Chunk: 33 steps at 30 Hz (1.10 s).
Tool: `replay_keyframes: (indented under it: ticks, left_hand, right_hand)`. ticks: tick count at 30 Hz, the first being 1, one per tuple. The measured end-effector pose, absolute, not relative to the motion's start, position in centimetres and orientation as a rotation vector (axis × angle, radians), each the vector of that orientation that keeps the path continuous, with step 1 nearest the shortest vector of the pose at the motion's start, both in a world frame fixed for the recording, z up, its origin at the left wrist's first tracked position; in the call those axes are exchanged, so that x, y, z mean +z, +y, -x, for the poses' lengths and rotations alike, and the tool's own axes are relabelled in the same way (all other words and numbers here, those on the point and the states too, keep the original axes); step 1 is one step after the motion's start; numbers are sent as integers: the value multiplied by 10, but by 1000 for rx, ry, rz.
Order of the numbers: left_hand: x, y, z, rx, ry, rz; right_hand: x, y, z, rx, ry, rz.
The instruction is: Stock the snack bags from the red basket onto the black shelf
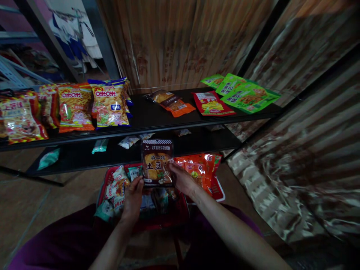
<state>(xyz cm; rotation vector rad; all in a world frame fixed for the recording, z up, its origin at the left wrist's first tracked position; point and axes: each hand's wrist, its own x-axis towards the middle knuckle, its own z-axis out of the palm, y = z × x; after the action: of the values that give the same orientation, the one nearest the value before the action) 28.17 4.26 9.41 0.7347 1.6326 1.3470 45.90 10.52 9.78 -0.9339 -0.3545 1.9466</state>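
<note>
A dark brown bag of potato chips is held upright in front of me, its printed face with a chip picture toward me. My left hand pinches its lower left corner. The right edge of the bag is gripped by my right hand. Below both hands stands a red basket holding several snack packets, partly hidden by the hands. To its right, orange-red snack bags lie in a second basket with a white rim.
A black shelf crosses ahead. On it stand puffed snack bags at left; a brown and orange packet, a red packet and green packets lie farther right. Below is a lower shelf with small packets. Corrugated sheeting rises behind.
</note>
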Motion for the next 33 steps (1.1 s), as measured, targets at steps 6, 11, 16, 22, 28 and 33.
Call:
replay_keyframes:
  ticks: [6, 11, 16, 22, 28, 33]
  left_hand:
    - [95, 42, -281, 1249, 1839, -1176]
    - [123, 46, -317, 1235, 1394, -1031]
    - [137, 50, -324, 1340, 1355, -691]
    - [138, 53, -294, 1326, 1283, -524]
    - [122, 51, -288, 1216, 1159, -472]
    - [109, 45, -283, 1113, 1195, -469]
  right_hand:
    - [88, 103, -456, 1690, -640, 1070]
    - [96, 90, -452, 1292, -1330, 1119]
    - [113, 69, -448, 971, -1924, 897]
    - [114, 88, -458, 952, -1474, 1064]
    - [106, 123, -465, 1551, -811, 1082]
    - [108, 129, -459, 1667, -572, 1038]
